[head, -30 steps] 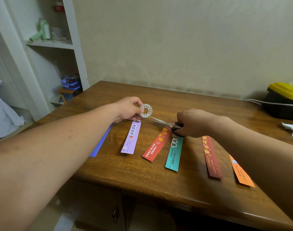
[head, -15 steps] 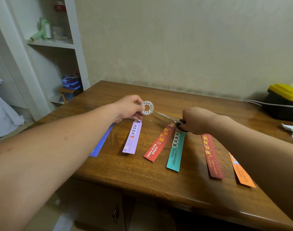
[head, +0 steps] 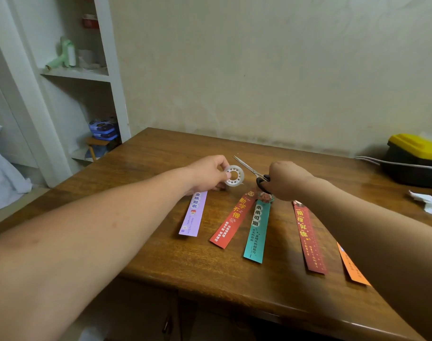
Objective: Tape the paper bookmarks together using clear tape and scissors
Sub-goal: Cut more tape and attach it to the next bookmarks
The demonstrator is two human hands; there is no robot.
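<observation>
Over the middle of the wooden worktop [head: 161, 153] both forearms reach forward, wrists nearly level. The left grip [head: 206, 173] pinches the clear tape roll [head: 234, 175] between thumb and fingertips. The roll's holed core faces the camera, just above the top end of the purple bookmark [head: 194, 215]. The right grip [head: 287, 179] is curled around the black handles of the scissors [head: 250, 168]. Their blades point away and left, tips just beyond the roll; whether they are parted is hard to make out. The right forearm covers part of the orange bookmark [head: 351, 269], and the hand hides the dark red bookmark's [head: 308, 239] top. The red bookmark [head: 231, 222] and teal bookmark [head: 256, 230] lie flat between the two grips, nearer the camera.
</observation>
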